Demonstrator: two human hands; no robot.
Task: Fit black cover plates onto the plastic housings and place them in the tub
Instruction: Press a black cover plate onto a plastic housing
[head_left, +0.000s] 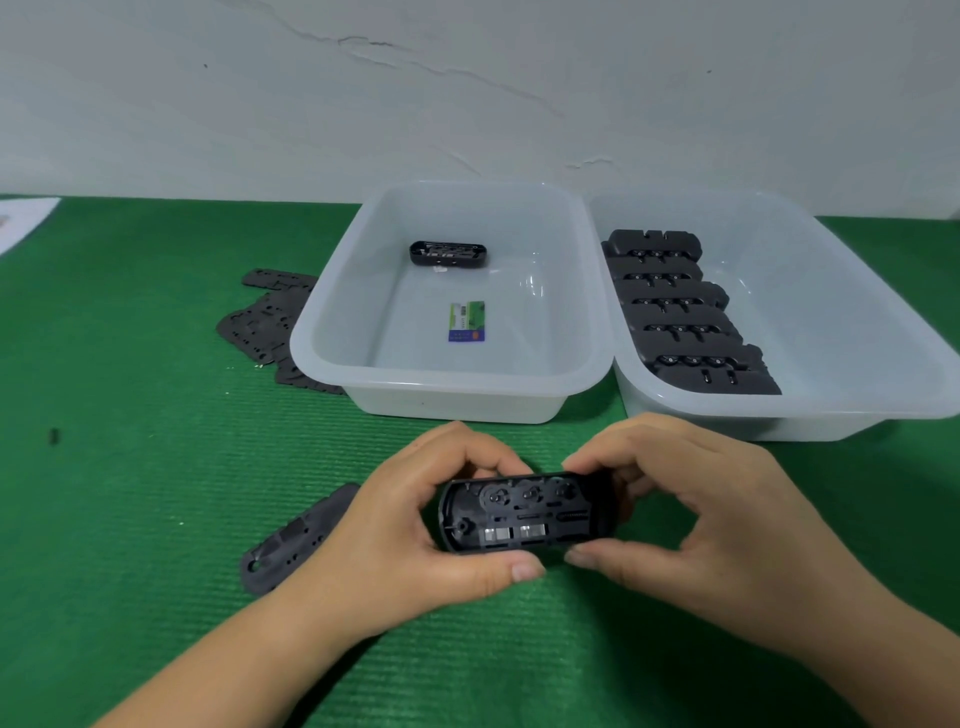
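Head view: black housing (524, 512) gripped between left hand (415, 535) and right hand (691, 519), thumbs and fingers curled round its ends, open side up. Loose cover plate (291, 540) just left of left hand. Near tub (332, 332) beyond both hands, one housing inside (448, 255). Stacked housings (680, 312) beyond right hand.

No lettering, number or brand can be read. A small printed label (467, 322), green, white and blue, lies on the floor of the left tub (332, 332); its print is too small and blurred to make out.
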